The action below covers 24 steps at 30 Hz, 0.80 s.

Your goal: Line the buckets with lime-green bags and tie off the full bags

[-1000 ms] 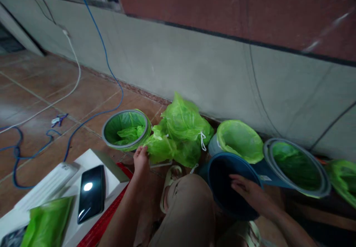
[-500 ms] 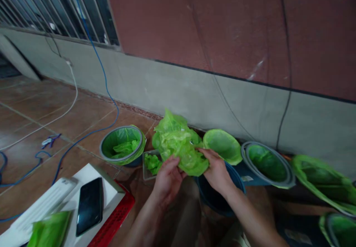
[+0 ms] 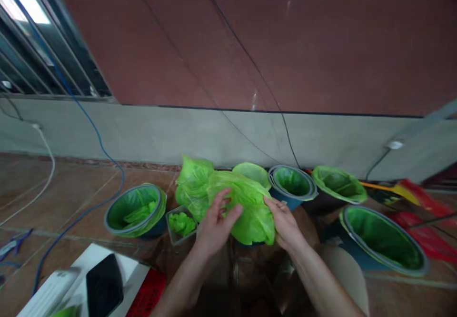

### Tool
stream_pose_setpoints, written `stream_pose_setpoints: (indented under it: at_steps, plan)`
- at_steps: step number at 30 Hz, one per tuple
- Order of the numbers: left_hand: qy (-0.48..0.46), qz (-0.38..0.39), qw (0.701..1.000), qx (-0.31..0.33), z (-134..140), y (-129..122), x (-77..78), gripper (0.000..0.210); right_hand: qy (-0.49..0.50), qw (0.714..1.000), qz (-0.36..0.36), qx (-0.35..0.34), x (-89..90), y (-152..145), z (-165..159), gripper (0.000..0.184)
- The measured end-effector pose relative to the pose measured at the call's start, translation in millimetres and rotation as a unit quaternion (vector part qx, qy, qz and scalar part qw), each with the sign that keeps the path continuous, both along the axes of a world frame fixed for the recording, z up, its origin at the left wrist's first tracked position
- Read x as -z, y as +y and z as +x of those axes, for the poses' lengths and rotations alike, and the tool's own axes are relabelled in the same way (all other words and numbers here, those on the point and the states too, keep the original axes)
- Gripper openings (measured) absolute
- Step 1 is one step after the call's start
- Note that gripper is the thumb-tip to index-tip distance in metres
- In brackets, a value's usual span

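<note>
A thin green plastic bag (image 3: 250, 212) is spread out in front of me, wrinkled and partly opened. My right hand (image 3: 283, 219) pinches its right edge between thumb and fingers. My left hand (image 3: 216, 224) is at the bag's left side with fingers and thumb apart; whether the fingertips touch the plastic is unclear. Behind and to the left, a crumpled green bag (image 3: 193, 183) stands against the wall. The bag in my hands covers nearly all of the blue bin beneath it. A small grey container (image 3: 174, 237) with crumpled green plastic (image 3: 182, 223) sits left of my left hand.
Bag-lined bins stand along the wall: a left bin (image 3: 134, 210), a grey-rimmed bin (image 3: 293, 183), a dark bin (image 3: 337, 186) and a large bin (image 3: 385, 238). A phone (image 3: 104, 286) lies on a white box (image 3: 93, 255) at lower left. A blue cable (image 3: 98, 205) crosses the tiles.
The green bag has gone from bunched up to spread wider. My left hand has loosened from it and its fingers have parted; my right hand keeps its edge. The view has turned right.
</note>
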<state>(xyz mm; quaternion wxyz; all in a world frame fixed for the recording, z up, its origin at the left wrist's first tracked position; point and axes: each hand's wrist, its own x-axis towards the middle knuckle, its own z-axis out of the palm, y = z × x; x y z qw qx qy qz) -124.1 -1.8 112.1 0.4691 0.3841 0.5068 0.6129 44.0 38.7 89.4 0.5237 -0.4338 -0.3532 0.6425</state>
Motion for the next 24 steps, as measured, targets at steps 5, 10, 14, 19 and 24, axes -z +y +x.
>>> stream_pose_setpoints:
  at_steps: [5,10,14,19,24]
  plan:
    - [0.034,-0.001,0.994,0.102,36.3,-17.5,-2.7,0.047,0.070,0.996,-0.016,-0.048,-3.6,-26.2,1.8,0.034]
    - [-0.060,-0.003,0.998,-0.015,24.2,-10.7,10.5,0.023,0.088,0.996,-0.002,0.027,-6.6,-32.0,23.5,0.029]
    - [-0.089,0.046,0.990,-0.104,1.2,-14.1,4.0,0.021,0.094,0.986,-0.024,0.135,4.1,-25.1,57.9,0.034]
    - [-0.092,0.079,0.983,-0.138,-10.9,-23.6,-6.6,0.016,0.042,0.976,-0.042,0.211,26.9,-20.3,92.3,0.037]
    - [-0.131,0.035,0.981,-0.139,-4.0,-25.7,-9.6,0.025,-0.095,0.939,0.062,0.326,26.9,-35.4,90.7,0.046]
